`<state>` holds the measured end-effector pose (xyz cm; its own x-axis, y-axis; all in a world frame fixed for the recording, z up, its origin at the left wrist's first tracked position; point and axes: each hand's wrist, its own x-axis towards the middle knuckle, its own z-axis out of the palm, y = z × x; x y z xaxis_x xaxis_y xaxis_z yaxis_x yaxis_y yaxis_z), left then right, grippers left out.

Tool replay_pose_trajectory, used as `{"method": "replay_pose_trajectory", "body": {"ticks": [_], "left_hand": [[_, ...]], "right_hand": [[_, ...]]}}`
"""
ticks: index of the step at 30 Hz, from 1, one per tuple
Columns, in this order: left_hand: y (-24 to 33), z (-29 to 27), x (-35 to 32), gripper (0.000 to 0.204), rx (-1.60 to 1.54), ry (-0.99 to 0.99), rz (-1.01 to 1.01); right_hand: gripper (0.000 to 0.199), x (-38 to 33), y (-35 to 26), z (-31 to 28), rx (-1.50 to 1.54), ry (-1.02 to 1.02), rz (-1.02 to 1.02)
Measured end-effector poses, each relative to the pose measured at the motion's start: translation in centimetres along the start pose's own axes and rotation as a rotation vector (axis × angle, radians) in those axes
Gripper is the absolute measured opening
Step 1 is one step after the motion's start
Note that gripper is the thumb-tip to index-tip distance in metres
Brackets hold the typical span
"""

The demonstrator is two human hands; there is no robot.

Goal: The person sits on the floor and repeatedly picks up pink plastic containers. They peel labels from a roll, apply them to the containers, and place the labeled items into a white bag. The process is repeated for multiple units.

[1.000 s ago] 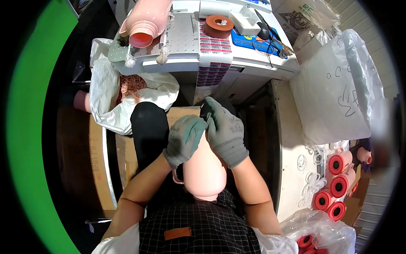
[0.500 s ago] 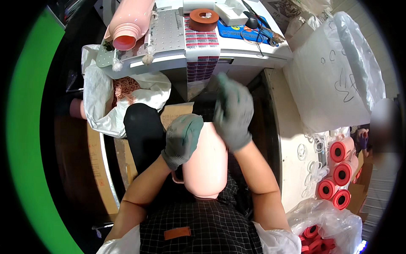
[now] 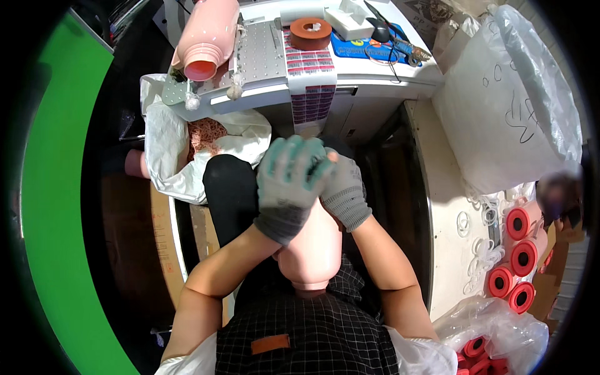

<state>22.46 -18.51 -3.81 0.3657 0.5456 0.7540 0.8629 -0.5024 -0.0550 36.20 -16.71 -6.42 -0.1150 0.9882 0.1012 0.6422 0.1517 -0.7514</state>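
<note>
A pale pink bottle (image 3: 311, 250) rests upside down on my lap, its narrow neck toward my checked apron and its base end pointing away from me. My left hand (image 3: 291, 178), in a grey and green work glove, reaches over the base end with its fingers spread and slightly blurred. Beside it my right hand (image 3: 344, 186), gloved alike, is closed round the bottle's right side near the base. The two gloves overlap and hide that end. Part of the handle side is hidden by my left wrist.
On the white bench ahead lie another pink bottle (image 3: 206, 47), a brown tape roll (image 3: 310, 34) and a label strip (image 3: 311, 103). A white sack (image 3: 165, 159) of pink shavings hangs at left. Red-capped bottles (image 3: 524, 257), white rings (image 3: 463, 224) and a large plastic bag (image 3: 506, 106) are at right.
My left hand has let go of the bottle's left side and moved over its base end. My right hand has come down onto the bottle's right side.
</note>
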Motion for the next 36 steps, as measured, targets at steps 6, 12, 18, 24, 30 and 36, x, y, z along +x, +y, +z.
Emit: {"method": "replay_pose_trajectory", "body": {"ticks": [6,12,18,24,30,36], "left_hand": [[1.7,2.6,1.1,0.042,-0.147,-0.004,0.034],[-1.2,-1.4,-3.6,0.024,-0.106,0.019,-0.065],[2.3,1.3,2.0,0.03,-0.17,0.068,-0.036],[0.1,-1.0,-0.5,0.04,-0.343,-0.082,0.091],[-6.0,-8.2,-12.8,0.059,-0.208,-0.244,-0.031],[-3.7,-10.6,-9.9,0.101,-0.494,-0.12,-0.111]], "right_hand": [[0.028,-0.4,2.6,0.2,-0.11,0.06,-0.151],[0.027,-0.8,1.0,0.1,0.085,0.052,-0.027],[0.022,-0.7,1.9,2.9,-0.204,0.212,-0.226],[0.024,-1.0,3.7,0.7,-0.133,0.207,-0.079],[0.047,1.4,2.8,-2.1,0.73,0.203,0.226],[0.035,4.8,1.7,2.0,1.003,-0.027,0.483]]}}
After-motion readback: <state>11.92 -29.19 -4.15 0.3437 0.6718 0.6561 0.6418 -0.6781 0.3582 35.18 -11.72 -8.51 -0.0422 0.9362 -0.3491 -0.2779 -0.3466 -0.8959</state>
